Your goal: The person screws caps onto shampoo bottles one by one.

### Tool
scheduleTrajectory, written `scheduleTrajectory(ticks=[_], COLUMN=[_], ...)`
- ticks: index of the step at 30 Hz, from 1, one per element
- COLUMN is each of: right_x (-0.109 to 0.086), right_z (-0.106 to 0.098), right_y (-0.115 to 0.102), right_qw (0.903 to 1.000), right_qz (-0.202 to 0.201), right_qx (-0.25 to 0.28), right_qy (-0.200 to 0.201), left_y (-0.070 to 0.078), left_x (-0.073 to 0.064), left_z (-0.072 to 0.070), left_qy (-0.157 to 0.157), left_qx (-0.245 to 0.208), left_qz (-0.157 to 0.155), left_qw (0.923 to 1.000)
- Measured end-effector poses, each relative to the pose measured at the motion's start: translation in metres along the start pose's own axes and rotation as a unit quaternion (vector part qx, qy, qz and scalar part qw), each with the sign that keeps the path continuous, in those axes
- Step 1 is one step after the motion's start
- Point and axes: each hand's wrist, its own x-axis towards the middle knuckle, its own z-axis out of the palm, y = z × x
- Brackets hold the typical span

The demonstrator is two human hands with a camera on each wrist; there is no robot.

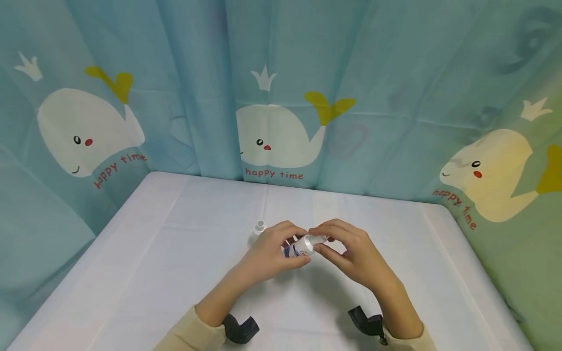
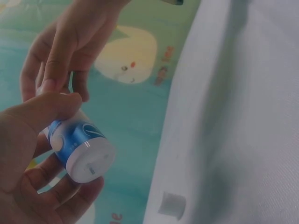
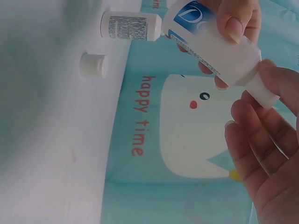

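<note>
A white bottle (image 1: 300,247) with a blue label is gripped round its body by my left hand (image 1: 271,253), tilted above the table. In the left wrist view its round base (image 2: 91,160) faces the camera. My right hand (image 1: 353,248) pinches the narrow white top (image 3: 261,92) of this bottle between thumb and fingers. A smaller white bottle (image 3: 131,26) with fine print stands upright on the table beyond the left hand; from above its top looks like an open ring. Near it lies a loose white cap (image 3: 93,65), hidden in the head view.
The white table (image 1: 184,273) reaches back to a blue-green curtain (image 1: 193,87) printed with whales. Black wrist mounts (image 1: 240,329) sit by both sleeves, low over the table's front.
</note>
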Motion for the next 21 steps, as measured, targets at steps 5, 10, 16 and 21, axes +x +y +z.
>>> scheduleTrajectory(ticks=[5, 10, 16, 21], right_x=[-0.0019, -0.0015, -0.0013, -0.0007], right_z=[-0.0010, -0.0001, -0.0025, -0.0033], right_y=[-0.0010, -0.0004, -0.0008, -0.0004], right_qw=[0.9994, 0.9998, 0.9997, 0.9994], right_qz=[0.032, 0.020, -0.018, -0.031], right_qx=[-0.010, -0.003, 0.012, 0.008], right_qy=[-0.005, 0.000, -0.009, -0.014], left_y=[0.0006, 0.0015, 0.0015, 0.0010], left_x=[0.0004, 0.0004, -0.0004, -0.0004], left_z=[0.0006, -0.0002, -0.0012, -0.0012], left_qy=[-0.003, -0.003, -0.004, -0.002], left_qx=[0.004, 0.005, 0.003, 0.002], left_qz=[0.002, -0.002, -0.001, 0.005], left_qw=[1.0000, 1.0000, 1.0000, 1.0000])
